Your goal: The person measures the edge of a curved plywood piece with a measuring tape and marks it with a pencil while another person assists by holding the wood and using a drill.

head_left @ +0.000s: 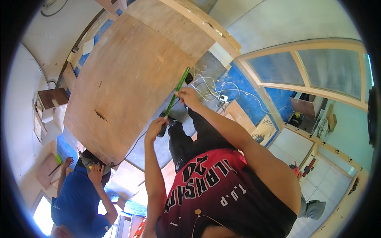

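Note:
A long, thin green strip [180, 85], its exact kind unclear, slants beside the near right edge of a large brown plywood sheet [131, 71]. My left hand [156, 127] pinches its lower end. Higher up, my right hand [188, 97] has its fingers closed around the middle of the strip, whose far end sticks out beyond them. Both hands are in front of my dark trousers, over the floor next to the sheet. Dark marks [100, 115] show on the plywood's left part.
At the lower left a co-worker in a blue shirt [77, 194] holds a power tool [89, 160]. White cables [238, 92] and a white socket box [223, 97] lie on the floor to the right. Wood-framed panels [305, 71] stand beyond. A grey shoe [315, 209] shows lower right.

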Demonstrator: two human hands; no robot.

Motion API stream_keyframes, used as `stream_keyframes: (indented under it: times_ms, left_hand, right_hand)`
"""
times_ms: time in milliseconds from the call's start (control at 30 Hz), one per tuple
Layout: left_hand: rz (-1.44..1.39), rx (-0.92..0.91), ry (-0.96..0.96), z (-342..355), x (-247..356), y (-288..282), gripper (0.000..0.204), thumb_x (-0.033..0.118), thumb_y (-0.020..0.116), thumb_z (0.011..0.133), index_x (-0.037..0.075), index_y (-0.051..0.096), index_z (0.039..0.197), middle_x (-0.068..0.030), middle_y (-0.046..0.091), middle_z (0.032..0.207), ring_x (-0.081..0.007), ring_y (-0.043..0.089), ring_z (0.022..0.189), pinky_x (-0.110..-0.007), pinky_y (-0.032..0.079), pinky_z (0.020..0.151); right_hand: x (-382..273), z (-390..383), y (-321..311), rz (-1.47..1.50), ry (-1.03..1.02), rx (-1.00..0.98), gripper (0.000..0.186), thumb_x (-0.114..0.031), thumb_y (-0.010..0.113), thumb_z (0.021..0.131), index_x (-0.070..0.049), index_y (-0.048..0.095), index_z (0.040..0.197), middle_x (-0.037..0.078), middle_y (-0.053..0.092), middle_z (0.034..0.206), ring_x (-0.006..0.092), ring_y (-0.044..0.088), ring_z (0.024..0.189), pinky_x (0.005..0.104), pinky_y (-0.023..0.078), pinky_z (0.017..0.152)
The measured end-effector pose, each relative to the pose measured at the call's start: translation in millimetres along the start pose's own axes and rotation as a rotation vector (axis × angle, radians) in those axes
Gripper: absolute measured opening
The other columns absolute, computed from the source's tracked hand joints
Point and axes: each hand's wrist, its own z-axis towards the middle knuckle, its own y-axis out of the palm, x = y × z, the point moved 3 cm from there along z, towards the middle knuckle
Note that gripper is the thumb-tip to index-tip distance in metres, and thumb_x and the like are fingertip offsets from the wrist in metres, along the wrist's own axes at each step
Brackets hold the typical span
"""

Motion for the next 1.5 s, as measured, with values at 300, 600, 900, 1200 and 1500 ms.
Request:
stream_keyframes:
  times_ms: [300,600,900,1200,1500]
  left_hand:
    - [0.45,0.256,-0.187,-158,-121,-206,0.027,0.024,0.067,0.098,0.0,0.069,0.087,-0.004,0.063,0.075,-0.0125,0.058,0.073,-0.03,0.046,0.067]
    - [0.469,0.464,-0.119,-169,-218,-258,0.031,0.03,0.069,0.098,0.001,0.075,0.087,-0.0119,0.072,0.074,-0.0186,0.066,0.07,-0.039,0.051,0.07]
    - [0.366,0.458,-0.14,-139,-165,-250,0.033,0.032,0.074,0.095,0.01,0.057,0.077,-0.0008,0.06,0.069,-0.0162,0.056,0.07,-0.036,0.045,0.069]
    - [0.564,0.599,-0.229,-147,-158,-226,0.029,0.031,0.073,0.091,0.004,0.073,0.081,-0.0094,0.067,0.07,-0.0238,0.061,0.064,-0.04,0.047,0.066]
    - [0.52,0.66,-0.246,-145,-159,-219,0.034,0.035,0.073,0.093,0.003,0.074,0.081,-0.0119,0.063,0.066,-0.024,0.057,0.061,-0.041,0.044,0.064]
  right_hand:
    - [-11,157,-178,0.257,0.028,0.331,0.023,-0.023,0.073,0.096,-0.003,0.07,0.085,0.005,0.067,0.071,0.0116,0.052,0.048,0.0273,0.04,0.044]
    - [-91,180,-240,-1.006,-0.652,0.62,0.048,-0.03,0.079,0.085,-0.006,0.067,0.125,0.019,0.07,0.108,0.0379,0.066,0.102,0.0472,0.052,0.089]
    - [-135,187,-239,-1.322,-0.684,0.303,0.087,-0.02,0.079,0.089,-0.021,0.03,0.16,0.025,0.048,0.153,0.042,0.051,0.136,0.0468,0.047,0.106]
    - [-141,183,-216,-1.417,-0.606,0.441,0.086,-0.026,0.082,0.087,-0.018,0.034,0.158,0.025,0.051,0.15,0.0423,0.058,0.128,0.0476,0.051,0.1]
    - [-143,235,-282,-1.288,-0.311,0.319,0.072,-0.032,0.09,0.079,0.007,0.062,0.133,0.021,0.069,0.13,0.0331,0.067,0.114,0.0395,0.053,0.098]
